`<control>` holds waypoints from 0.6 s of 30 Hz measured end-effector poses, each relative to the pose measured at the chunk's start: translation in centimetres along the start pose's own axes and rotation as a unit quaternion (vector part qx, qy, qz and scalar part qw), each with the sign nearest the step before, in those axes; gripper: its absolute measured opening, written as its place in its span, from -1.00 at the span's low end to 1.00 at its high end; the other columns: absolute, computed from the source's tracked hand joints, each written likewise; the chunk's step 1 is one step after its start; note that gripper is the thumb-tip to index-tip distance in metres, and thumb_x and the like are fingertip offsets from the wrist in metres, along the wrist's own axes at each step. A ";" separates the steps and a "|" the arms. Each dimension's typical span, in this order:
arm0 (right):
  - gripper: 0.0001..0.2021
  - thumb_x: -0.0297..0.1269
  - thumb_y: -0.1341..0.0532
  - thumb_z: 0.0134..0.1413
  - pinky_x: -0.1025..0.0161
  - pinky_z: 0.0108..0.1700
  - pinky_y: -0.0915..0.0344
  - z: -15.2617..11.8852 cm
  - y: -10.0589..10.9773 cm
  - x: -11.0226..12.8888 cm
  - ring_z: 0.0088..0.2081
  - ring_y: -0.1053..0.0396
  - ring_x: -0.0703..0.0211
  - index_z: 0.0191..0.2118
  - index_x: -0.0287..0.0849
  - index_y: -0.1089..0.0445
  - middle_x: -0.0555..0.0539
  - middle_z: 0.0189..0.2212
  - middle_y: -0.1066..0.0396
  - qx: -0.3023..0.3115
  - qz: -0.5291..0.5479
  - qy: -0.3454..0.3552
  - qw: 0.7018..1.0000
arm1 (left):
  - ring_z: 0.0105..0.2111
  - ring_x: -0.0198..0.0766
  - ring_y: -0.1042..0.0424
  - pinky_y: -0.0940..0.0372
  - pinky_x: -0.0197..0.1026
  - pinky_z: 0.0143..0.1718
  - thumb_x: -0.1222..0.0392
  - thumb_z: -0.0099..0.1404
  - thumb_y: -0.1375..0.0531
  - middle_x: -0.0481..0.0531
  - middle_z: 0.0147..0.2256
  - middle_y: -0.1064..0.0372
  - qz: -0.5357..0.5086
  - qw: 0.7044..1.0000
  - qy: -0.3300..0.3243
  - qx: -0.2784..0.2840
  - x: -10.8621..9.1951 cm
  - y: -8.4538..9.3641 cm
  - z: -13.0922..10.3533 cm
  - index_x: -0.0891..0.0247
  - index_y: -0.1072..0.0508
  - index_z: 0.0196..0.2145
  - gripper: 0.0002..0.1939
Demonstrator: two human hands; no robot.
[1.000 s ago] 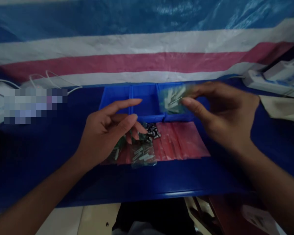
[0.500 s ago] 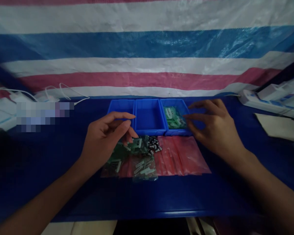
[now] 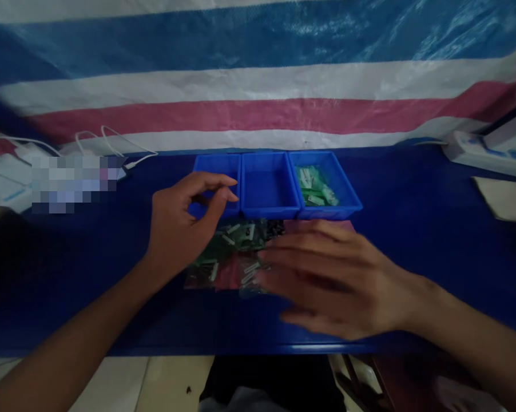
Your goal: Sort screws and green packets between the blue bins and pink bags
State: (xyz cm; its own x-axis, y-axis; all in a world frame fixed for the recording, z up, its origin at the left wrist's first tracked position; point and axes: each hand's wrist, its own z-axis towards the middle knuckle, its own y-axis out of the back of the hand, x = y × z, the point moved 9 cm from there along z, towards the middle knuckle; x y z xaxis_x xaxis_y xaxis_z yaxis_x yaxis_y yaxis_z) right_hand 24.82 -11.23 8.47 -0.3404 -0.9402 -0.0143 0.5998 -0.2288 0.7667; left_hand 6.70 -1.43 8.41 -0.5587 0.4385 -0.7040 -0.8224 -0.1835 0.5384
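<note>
My left hand (image 3: 183, 214) hovers over the front of the left blue bin (image 3: 217, 161), thumb and fingers curved with a gap between them and nothing visible in them. Stretched over the red plastic bags (image 3: 229, 273), my right hand (image 3: 335, 274) is blurred, its fingers spread, with no item visible in it. Clear bags with white pieces (image 3: 250, 274) and a greenish bag (image 3: 236, 236) lie between the hands. Small black parts (image 3: 276, 228) show just above the right fingertips. In the right bin (image 3: 350, 200) are green-and-white packets (image 3: 313, 186).
The middle blue bin (image 3: 269, 186) stands between the other two. White cables (image 3: 129, 150) and a pixelated item (image 3: 71, 186) lie at left. A power strip (image 3: 468, 151) and a beige sheet (image 3: 504, 197) are at right, with a striped sheet (image 3: 258, 117) behind.
My right hand has moved from the right bin down and left over the red bags, its fingers now stretched out. My left hand has barely changed. The view has tilted down.
</note>
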 end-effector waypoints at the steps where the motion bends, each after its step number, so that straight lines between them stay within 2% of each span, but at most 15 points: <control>1: -0.78 -0.27 -0.30 0.43 0.06 -0.04 -0.57 0.2 -0.5 1.0 0.02 -0.64 0.04 0.08 -0.18 -0.61 -0.11 -0.02 -0.70 0.011 0.008 0.021 1.000 | -0.28 -0.19 -0.62 -0.54 -0.13 -0.16 0.05 0.48 -0.29 -0.14 -0.24 -0.67 0.010 1.000 -0.009 0.001 -0.1 -0.1 0.0 -0.02 -0.68 -0.13 -0.87; 4: -0.78 -0.43 -0.31 0.38 0.11 -0.18 -0.58 0.3 -1.2 2.6 -0.19 -0.63 0.13 0.06 -0.18 -0.62 -0.06 -0.17 -0.71 0.009 -0.017 0.057 0.998 | -0.29 -0.21 -0.61 -0.54 -0.13 -0.19 0.11 0.49 -0.29 -0.18 -0.25 -0.67 0.003 0.998 -0.067 0.001 -0.9 -0.3 0.0 -0.02 -0.68 -0.13 -0.88; 7: -0.86 -0.42 -0.36 0.34 0.18 -0.30 -0.53 0.2 -0.4 2.7 -0.30 -0.58 0.19 -0.06 -0.14 -0.66 -0.01 -0.31 -0.69 -0.019 -0.039 0.067 0.997 | -0.30 -0.23 -0.61 -0.53 -0.13 -0.24 0.16 0.49 -0.30 -0.21 -0.26 -0.66 -0.023 0.991 -0.133 -0.006 -1.7 -0.4 -0.2 -0.01 -0.68 -0.10 -0.87; 9: -0.85 -0.40 -0.36 0.36 0.20 -0.32 -0.51 0.2 -0.2 2.3 -0.29 -0.57 0.21 -0.04 -0.08 -0.66 0.02 -0.28 -0.70 -0.019 -0.050 0.059 0.997 | -0.29 -0.23 -0.61 -0.52 -0.12 -0.23 0.17 0.51 -0.28 -0.20 -0.25 -0.66 -0.021 0.989 -0.144 -0.006 -1.9 -0.5 -0.3 0.00 -0.68 -0.08 -0.85; 11: -0.79 -0.40 -0.34 0.38 0.18 -0.28 -0.52 0.1 -0.9 2.0 -0.25 -0.58 0.20 0.05 -0.07 -0.64 -0.01 -0.18 -0.71 0.013 -0.058 0.057 0.997 | -0.26 -0.23 -0.62 -0.52 -0.12 -0.20 0.16 0.53 -0.27 -0.19 -0.23 -0.66 -0.013 0.990 -0.141 0.001 -2.1 -0.7 -0.4 -0.01 -0.68 -0.08 -0.85; 14: -0.75 -0.42 -0.32 0.39 0.13 -0.26 -0.54 -0.2 -2.1 2.4 -0.24 -0.59 0.14 0.11 -0.21 -0.61 -0.12 -0.15 -0.70 0.047 -0.060 0.085 0.993 | -0.27 -0.26 -0.61 -0.52 -0.15 -0.19 0.16 0.54 -0.27 -0.20 -0.25 -0.66 -0.001 0.988 -0.157 0.007 -2.5 -1.0 -0.6 0.00 -0.67 -0.08 -0.85; 16: -0.80 -0.45 -0.33 0.36 0.14 -0.30 -0.52 -0.5 -1.8 3.2 -0.26 -0.60 0.12 0.03 -0.33 -0.63 -0.16 -0.23 -0.70 0.020 -0.048 0.109 0.993 | -0.30 -0.30 -0.61 -0.53 -0.18 -0.21 0.20 0.54 -0.27 -0.21 -0.27 -0.66 0.005 0.984 -0.176 0.006 -2.7 -1.0 -0.8 0.01 -0.67 -0.08 -0.85; 17: -0.84 -0.46 -0.33 0.36 0.16 -0.33 -0.50 -0.4 -1.1 3.2 -0.27 -0.61 0.13 -0.02 -0.32 -0.64 -0.13 -0.25 -0.70 -0.008 -0.028 0.092 0.995 | -0.30 -0.32 -0.61 -0.54 -0.20 -0.23 0.22 0.54 -0.27 -0.23 -0.27 -0.66 0.002 0.983 -0.185 0.001 -2.8 -1.0 -0.9 0.01 -0.66 -0.07 -0.84; 18: -0.86 -0.44 -0.32 0.38 0.18 -0.34 -0.50 -0.3 -0.5 2.6 -0.26 -0.61 0.16 -0.04 -0.25 -0.64 -0.08 -0.24 -0.70 -0.027 0.000 0.042 0.999 | -0.30 -0.32 -0.62 -0.54 -0.21 -0.25 0.24 0.53 -0.27 -0.23 -0.26 -0.66 -0.004 0.982 -0.189 -0.009 -2.8 -0.8 -1.0 0.02 -0.66 -0.04 -0.83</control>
State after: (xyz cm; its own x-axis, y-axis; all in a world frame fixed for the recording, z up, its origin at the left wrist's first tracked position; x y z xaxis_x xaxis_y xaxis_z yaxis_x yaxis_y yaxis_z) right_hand 23.87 -13.66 7.86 -0.2791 -0.9577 -0.0702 0.6387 -0.2398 0.7311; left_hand 8.77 -3.41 9.48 -0.4749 0.7346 -0.4846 -0.8305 -0.1920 0.5229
